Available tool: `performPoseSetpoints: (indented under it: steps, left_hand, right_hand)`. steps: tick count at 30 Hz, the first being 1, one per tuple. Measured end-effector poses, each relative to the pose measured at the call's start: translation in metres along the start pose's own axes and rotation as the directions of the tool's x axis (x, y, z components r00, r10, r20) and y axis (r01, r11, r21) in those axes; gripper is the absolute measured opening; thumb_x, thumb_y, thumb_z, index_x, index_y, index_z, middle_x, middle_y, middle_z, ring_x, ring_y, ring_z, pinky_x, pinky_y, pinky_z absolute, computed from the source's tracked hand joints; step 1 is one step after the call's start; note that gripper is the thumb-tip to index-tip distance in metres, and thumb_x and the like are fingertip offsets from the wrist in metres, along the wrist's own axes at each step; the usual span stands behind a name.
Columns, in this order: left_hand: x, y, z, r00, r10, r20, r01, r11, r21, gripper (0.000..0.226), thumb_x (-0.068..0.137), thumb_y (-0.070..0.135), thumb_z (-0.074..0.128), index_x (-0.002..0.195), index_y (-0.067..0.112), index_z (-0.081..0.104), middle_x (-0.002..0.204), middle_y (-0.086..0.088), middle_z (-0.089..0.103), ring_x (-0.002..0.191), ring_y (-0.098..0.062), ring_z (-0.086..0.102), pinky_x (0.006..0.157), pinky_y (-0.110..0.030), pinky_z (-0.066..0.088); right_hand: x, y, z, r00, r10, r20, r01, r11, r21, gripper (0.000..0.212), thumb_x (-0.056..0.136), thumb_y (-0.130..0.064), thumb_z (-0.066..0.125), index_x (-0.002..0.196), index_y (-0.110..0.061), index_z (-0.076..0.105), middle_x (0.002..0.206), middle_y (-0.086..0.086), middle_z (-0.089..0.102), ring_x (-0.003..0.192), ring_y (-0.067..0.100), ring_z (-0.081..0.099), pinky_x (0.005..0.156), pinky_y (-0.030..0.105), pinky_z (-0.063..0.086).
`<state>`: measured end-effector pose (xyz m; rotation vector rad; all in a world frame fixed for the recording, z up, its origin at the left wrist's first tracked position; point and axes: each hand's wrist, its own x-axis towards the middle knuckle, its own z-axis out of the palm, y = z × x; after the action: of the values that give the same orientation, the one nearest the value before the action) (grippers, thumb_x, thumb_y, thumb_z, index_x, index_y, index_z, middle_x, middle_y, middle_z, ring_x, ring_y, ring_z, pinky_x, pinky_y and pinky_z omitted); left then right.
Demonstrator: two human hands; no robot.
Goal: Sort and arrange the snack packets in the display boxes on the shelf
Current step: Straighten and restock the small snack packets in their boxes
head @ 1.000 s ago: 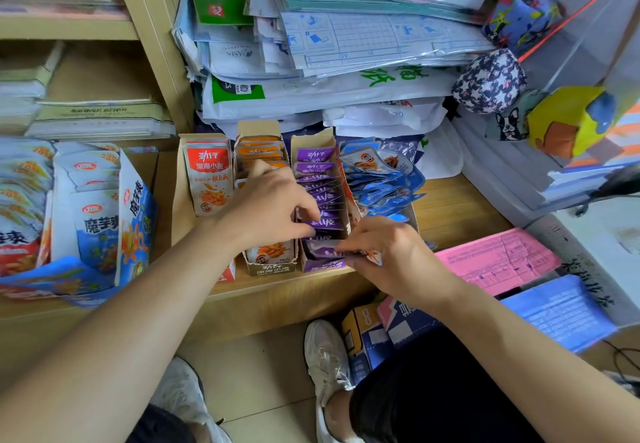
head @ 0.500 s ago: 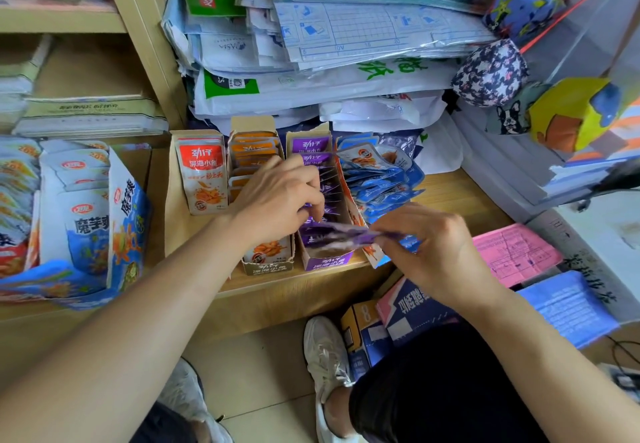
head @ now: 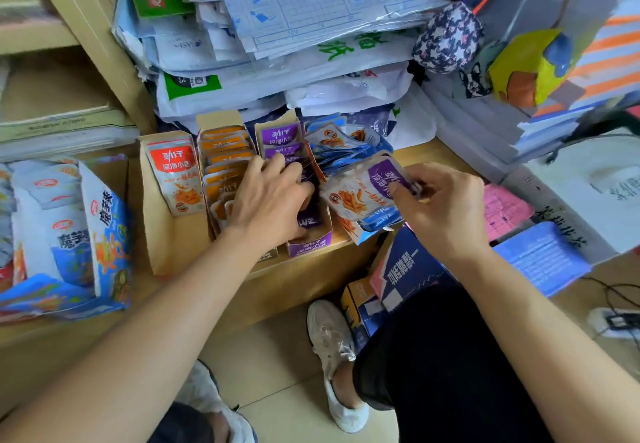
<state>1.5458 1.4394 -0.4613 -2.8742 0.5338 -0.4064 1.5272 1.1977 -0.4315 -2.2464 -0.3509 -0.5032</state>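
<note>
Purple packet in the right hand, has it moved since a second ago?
Yes. The purple packet, pinched by the right hand, has left the front of the purple display box and moved right; it is now over the blue packets.

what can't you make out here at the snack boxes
Head view:
Fingertips of the left hand: buried among packets in the purple box, grip unclear.
Orange box front: mostly behind the left wrist.
Box under the blue packets: largely covered by the purple packet the right hand pinches.
Packet small print: blurred.
</note>
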Motion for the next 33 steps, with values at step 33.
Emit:
performPoseSetpoints:
  steps: [33]
  left_hand:
    - [0.007,-0.035,-0.001,0.906,-0.322,-0.275,0.198,0.896,-0.397,0.01,0.081,0.03,0.082,0.091,0.027,0.082,0.083,0.0,0.068,0.09,-0.024,0.06,0.082,-0.038,0.036]
  right_hand:
    - [-0.006,-0.006,-0.002,0.989,0.091,-0.112,-0.065,0.973,0.22,0.008,0.09,-0.012,0.07,0.093,-0.006,0.074,0.088,-0.001,0.073,0.078,0.01,0.068,0.063,0.029,0.056]
